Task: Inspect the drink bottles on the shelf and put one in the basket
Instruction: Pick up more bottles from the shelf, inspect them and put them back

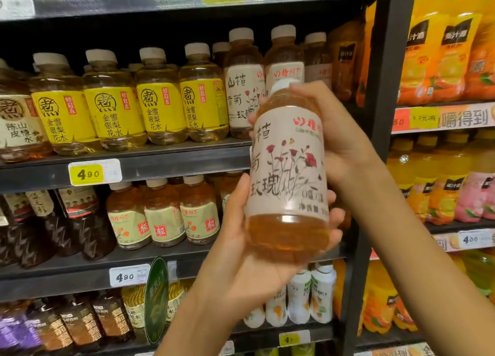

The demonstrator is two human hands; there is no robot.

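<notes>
I hold one drink bottle up in front of the shelf, slightly tilted, label toward me. It has amber liquid, a white cap and a pale label with red flowers. My left hand cups its base from below, thumb up the left side and fingertips showing on the right. My right hand grips the upper part, fingers curled round the neck near the cap. More bottles of the same drink stand on the shelf behind. No basket is in view.
Yellow-labelled bottles line the upper shelf with a 4.90 price tag. Amber and dark bottles fill the shelf below, white bottles lower still. A dark upright post separates orange juice bottles on the right.
</notes>
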